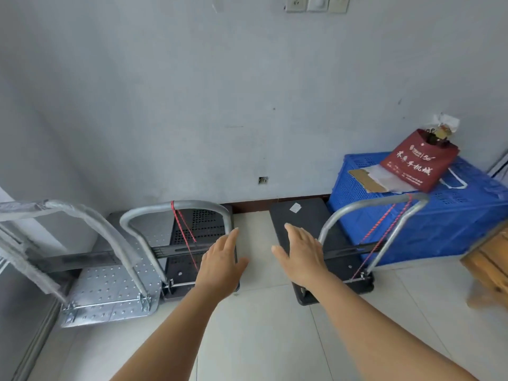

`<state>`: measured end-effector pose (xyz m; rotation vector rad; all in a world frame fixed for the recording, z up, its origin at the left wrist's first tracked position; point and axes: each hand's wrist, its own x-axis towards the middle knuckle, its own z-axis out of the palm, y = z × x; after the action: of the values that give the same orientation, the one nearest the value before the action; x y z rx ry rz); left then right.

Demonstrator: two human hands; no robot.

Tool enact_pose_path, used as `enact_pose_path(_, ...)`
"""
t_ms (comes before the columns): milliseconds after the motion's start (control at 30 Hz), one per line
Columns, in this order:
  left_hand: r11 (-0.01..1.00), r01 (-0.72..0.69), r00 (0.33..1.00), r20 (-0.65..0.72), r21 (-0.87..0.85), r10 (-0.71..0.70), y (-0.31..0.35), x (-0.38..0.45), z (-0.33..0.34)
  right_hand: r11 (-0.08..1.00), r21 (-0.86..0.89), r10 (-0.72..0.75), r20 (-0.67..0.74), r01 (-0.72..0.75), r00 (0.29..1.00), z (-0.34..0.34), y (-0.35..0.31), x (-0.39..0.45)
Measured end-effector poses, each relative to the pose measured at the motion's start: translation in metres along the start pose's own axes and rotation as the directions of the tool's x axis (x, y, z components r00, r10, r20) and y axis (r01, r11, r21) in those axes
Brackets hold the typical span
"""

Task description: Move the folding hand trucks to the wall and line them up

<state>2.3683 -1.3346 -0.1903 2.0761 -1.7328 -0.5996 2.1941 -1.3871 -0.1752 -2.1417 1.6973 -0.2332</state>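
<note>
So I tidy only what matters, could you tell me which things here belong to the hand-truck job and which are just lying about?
Job: silver hand truck; middle black hand truck; right black hand truck; wall.
Lying about: blue crate; red bag; cardboard; wooden furniture.

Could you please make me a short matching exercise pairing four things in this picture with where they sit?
Things:
1. silver hand truck
2. blue crate
3. red bag
4. left hand

Places:
A. on top of the crate
B. open, over the gap between the two black trucks
C. far left of the row
D. against the wall, far right

Pairs: 1-C, 2-D, 3-A, 4-B
</note>
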Motion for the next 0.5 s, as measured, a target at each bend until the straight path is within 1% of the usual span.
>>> enact_pose_path(100, 0.999, -0.030, 0.999, 0.037, -0.020, 0.031, 0.032, 0.002, 0.015, 0.999, 0.006, 0.040, -0.040, -0.040, 0.998, -0.016, 0.030, -0.009)
enact_pose_path(233, 0.996, -0.085, 0.994, 0.073, 0.013, 0.083, 0.079, 0.005, 0.041, 0.996, 0.036, 0.082, -0.071, -0.079, 0.994, -0.037, 0.076, -0.018)
enact_pose_path(400, 0.995, -0.102, 0.990, 0.096, -0.009, 0.102, 0.143, 0.010, 0.082, 0.995, 0.031, 0.102, -0.067, -0.100, 0.993, -0.067, 0.144, -0.024)
enact_pose_path(500, 0.994, -0.107, 0.988, 0.113, 0.019, 0.104, 0.178, 0.014, 0.106, 0.994, 0.029, 0.106, -0.075, -0.104, 0.992, -0.086, 0.191, -0.022)
